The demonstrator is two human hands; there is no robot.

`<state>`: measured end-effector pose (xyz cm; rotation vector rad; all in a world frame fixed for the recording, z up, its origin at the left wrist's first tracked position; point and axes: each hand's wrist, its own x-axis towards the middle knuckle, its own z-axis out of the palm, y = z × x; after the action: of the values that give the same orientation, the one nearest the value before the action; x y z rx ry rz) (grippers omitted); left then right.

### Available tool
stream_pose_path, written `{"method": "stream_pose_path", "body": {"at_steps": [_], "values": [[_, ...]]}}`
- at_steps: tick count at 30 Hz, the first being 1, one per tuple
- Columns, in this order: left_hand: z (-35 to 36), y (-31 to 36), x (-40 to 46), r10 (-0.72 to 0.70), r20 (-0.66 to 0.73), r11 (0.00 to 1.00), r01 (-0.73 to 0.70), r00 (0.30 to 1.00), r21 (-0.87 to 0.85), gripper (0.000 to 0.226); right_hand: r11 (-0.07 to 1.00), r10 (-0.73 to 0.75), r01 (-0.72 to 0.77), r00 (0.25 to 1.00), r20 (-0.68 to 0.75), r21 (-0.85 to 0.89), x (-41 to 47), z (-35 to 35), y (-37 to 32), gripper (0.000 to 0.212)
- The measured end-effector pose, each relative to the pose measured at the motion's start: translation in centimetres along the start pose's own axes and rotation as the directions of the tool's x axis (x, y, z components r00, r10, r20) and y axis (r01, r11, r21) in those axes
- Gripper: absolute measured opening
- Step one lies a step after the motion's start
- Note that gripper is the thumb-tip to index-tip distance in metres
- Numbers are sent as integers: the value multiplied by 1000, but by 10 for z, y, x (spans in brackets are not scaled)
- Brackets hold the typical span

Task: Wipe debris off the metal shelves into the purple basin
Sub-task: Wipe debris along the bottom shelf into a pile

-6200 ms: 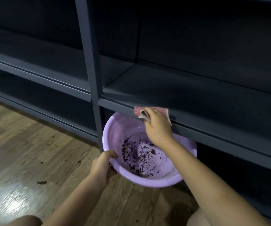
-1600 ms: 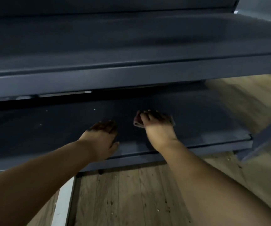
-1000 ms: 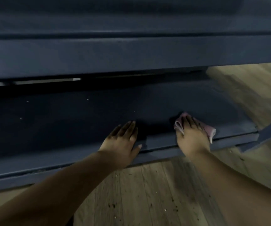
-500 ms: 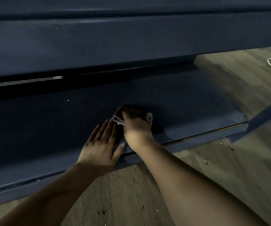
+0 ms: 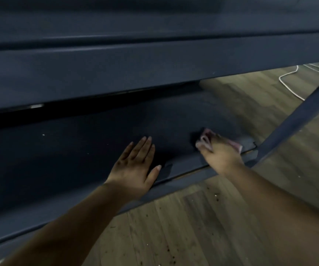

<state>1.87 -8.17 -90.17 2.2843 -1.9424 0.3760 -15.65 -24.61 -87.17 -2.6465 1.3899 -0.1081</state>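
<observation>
the right hand (image 5: 221,155) grips a pink cloth (image 5: 206,140) near the bottom shelf (image 5: 78,150) corner; the left hand (image 5: 135,167) lies flat, fingers straight. with no basin visible, the debris, seemingly faint specks, could fall onto the wooden floor (image 5: 202,227).

Single head cam, worn by person: looks fwd and steeply down, close to bottom shelf (image 5: 97,150) front edge and wood floor (image 5: 202,227) below.

The shelf (image 5: 97,150) is dark painted metal, smooth and dull. The pink cloth (image 5: 206,140) looks soft. The floor (image 5: 202,227) is wood, a bit shiny.
</observation>
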Motion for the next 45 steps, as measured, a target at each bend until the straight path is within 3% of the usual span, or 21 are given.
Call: {"method": "stream_pose_path", "body": {"at_steps": [2, 4, 6, 8, 12, 16, 25, 28, 29, 31, 33, 34, 36, 38, 42, 45], "values": [[10, 10, 4, -1, 36, 1000, 2, 999, -24, 81, 999, 4, -9, 992, 123, 42, 4, 6, 4, 72], [20, 14, 1, -1, 41, 998, 4, 999, -69, 80, 997, -68, 70, 992, 111, -11, 11, 2, 9, 70], [24, 13, 0, -2, 6, 998, 3, 1000, -69, 78, 977, -161, 167, 985, 58, -132, 19, -2, 21, 93], [24, 13, 0, 12, -17, 997, -13, 1000, -78, 76, 979, -154, 156, 988, 28, -134, 21, 0, 24, 101], [25, 14, -1, 10, -59, 996, -15, 998, -85, 74, 996, -67, 67, 998, 17, -61, 22, 19, 7, 75], [28, 13, -1, 15, -93, 997, -22, 996, -75, 73, 998, -63, 63, 997, 46, -4, 29, 15, -8, 67], [23, 15, -1, -3, -5, 998, 3, 1000, -65, 74, 939, -299, 305, 952, -60, 157, 17, 23, -85, 41], [21, 14, -1, -26, 34, 997, 28, 999, -69, 74, 938, -252, 251, 967, -30, 241, 23, 25, -87, 43], [21, 14, -1, -32, 37, 998, 34, 999, -62, 74, 937, -256, 266, 964, -75, 225, 23, 22, -82, 40], [21, 13, -2, -42, 45, 997, 44, 998, -57, 75, 947, -240, 297, 909, -341, 123, 28, 15, -59, 26], [20, 13, -2, -50, 56, 997, 53, 997, -63, 76, 983, -100, 161, 870, -482, 87, 32, 9, -23, 20], [21, 14, -2, -50, 60, 996, 54, 997, -65, 75, 992, -30, 80, 893, -449, 93, 34, 7, -4, 25], [21, 15, -2, -45, 58, 997, 49, 997, -66, 75, 986, 143, -117, 958, -248, 115, 35, 8, 28, 43], [22, 15, -2, -47, 65, 996, 52, 997, -71, 75, 970, 225, -207, 965, -134, 130, 38, 14, 45, 52], [22, 16, -1, -51, 43, 994, 55, 998, -97, 75, 977, 181, -171, 981, -70, 127, 52, 14, 10, 51], [23, 15, -1, -55, 30, 992, 58, 998, -114, 73, 996, -27, 34, 997, -77, 88, 62, 19, -34, 46]]}}
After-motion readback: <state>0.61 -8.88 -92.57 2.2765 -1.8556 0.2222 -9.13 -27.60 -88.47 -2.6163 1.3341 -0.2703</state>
